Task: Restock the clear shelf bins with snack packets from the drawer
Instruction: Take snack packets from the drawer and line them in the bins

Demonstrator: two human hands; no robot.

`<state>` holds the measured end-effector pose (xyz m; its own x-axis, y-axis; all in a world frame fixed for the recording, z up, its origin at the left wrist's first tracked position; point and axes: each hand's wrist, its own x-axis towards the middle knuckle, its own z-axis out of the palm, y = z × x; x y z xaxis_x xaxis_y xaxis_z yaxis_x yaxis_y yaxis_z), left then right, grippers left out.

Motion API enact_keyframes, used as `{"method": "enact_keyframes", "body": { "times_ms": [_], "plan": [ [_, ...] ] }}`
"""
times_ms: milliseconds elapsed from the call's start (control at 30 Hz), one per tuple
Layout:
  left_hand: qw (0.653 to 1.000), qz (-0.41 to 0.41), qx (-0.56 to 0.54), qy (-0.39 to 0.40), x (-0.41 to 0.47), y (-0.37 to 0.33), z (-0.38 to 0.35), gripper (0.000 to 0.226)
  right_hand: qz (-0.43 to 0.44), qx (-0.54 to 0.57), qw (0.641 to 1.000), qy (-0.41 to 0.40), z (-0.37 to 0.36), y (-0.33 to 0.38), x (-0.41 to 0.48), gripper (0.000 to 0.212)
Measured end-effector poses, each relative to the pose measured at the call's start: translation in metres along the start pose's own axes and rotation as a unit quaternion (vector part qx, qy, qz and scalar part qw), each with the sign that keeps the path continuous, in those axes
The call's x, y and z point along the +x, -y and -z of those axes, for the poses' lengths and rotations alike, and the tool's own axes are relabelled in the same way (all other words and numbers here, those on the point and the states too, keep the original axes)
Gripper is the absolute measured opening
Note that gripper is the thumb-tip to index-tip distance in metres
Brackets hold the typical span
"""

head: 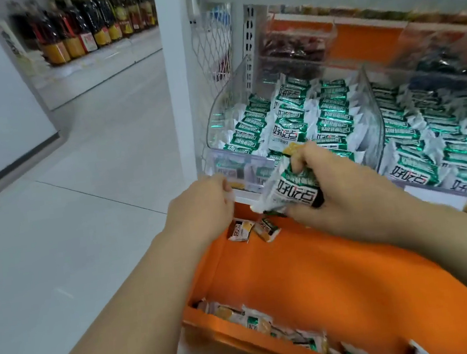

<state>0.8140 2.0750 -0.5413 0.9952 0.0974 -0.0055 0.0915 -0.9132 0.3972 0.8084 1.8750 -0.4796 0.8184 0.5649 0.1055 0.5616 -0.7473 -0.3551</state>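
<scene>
A green-and-white foil snack packet [289, 191] sat at the centre of the frame, just in front of the clear plastic shelf bin [219, 114] and above the open orange drawer [326, 282]. The right hand [344, 193] gripped it, fingers curled round its top and thumb under its lower edge. The left hand [201, 209] was curled narrow just beside the packet's left corner; whether it pinched anything could not be told. The bin held rows of matching green packets [292, 117]. Two small orange-and-white packets [239, 230] lay at the drawer's back, more loose packets [257, 321] along its near edge. Dark bottles [78, 25] lined a shelf at upper left.
</scene>
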Motion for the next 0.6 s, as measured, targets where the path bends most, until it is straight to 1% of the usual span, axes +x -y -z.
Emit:
{"method": "enact_keyframes", "body": {
  "times_ms": [133, 200, 267, 333, 367, 433, 500, 600],
  "plan": [
    [0.991, 0.011, -0.063, -0.116, 0.004, -0.01, 0.007, 0.025, -0.004, -0.007, 0.996, -0.088, 0.03, 0.002, 0.031, 0.039],
    [0.985, 0.001, -0.089, -0.146, 0.006, -0.014, 0.01, 0.034, -0.019, 0.013, 0.995, -0.096, 0.031, -0.003, 0.05, 0.04],
    [0.987, -0.02, -0.09, -0.135, 0.008, -0.015, 0.01, 0.054, -0.021, 0.022, 0.996, -0.078, 0.026, -0.007, 0.066, 0.041],
    [0.993, -0.044, -0.065, -0.093, 0.01, -0.013, 0.007, 0.072, -0.019, 0.003, 0.998, -0.058, 0.02, -0.012, 0.075, 0.041],
    [0.996, -0.052, -0.04, -0.068, 0.011, -0.012, 0.006, 0.076, -0.021, -0.011, 0.998, -0.052, 0.018, -0.014, 0.077, 0.041],
    [0.998, -0.056, 0.002, -0.028, 0.012, -0.008, 0.002, 0.079, -0.023, -0.043, 0.998, -0.036, 0.015, -0.02, 0.079, 0.04],
    [0.998, -0.058, 0.013, -0.006, 0.013, -0.004, 0.0, 0.08, -0.024, -0.073, 0.997, -0.004, 0.014, -0.024, 0.079, 0.039],
    [0.997, -0.067, 0.016, -0.014, 0.014, 0.001, -0.001, 0.079, -0.043, -0.121, 0.991, 0.036, 0.018, -0.023, 0.078, 0.037]
  ]
}}
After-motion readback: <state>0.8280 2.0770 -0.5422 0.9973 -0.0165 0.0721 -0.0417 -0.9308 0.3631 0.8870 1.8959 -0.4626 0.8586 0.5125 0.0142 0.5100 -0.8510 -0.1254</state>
